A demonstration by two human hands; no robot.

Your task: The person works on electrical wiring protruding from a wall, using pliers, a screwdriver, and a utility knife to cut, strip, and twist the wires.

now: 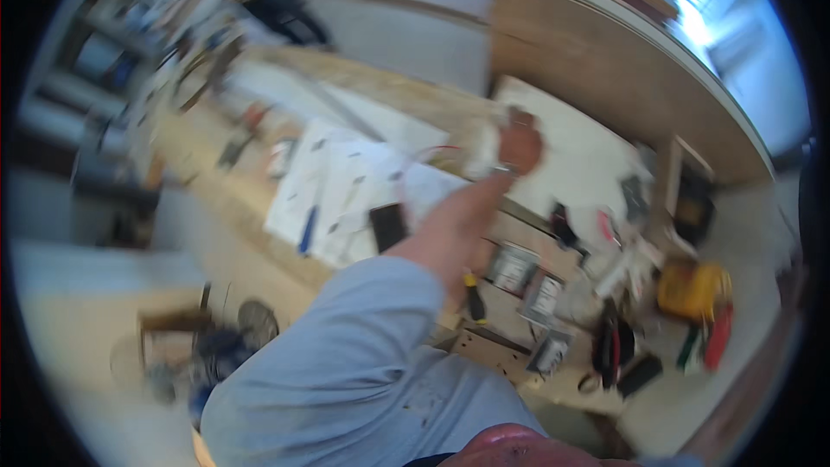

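Note:
My left arm in a grey sleeve reaches up across the workbench. At its end my left hand [520, 142] is blurred, its fingers curled together at the left edge of a pale flat board [575, 151]. Whatever the fingers hold is hidden. A band [504, 169] circles the wrist. White paper sheets [346, 182] lie left of the forearm, with a blue pen-like tool [308, 229] and a dark flat rectangular thing [388, 226] on them. Along the right rim runs my right forearm [743, 389], smeared; its hand [790, 270] shows only as a dark blur.
A tall brown wooden panel [605, 52] stands behind the pale board. Right of my forearm lie a yellow-and-black screwdriver [474, 297], several small labelled packets [542, 297], a yellow tool [692, 289] and black-and-red pliers-like tools [612, 346]. Another person [277, 4] is at the far left.

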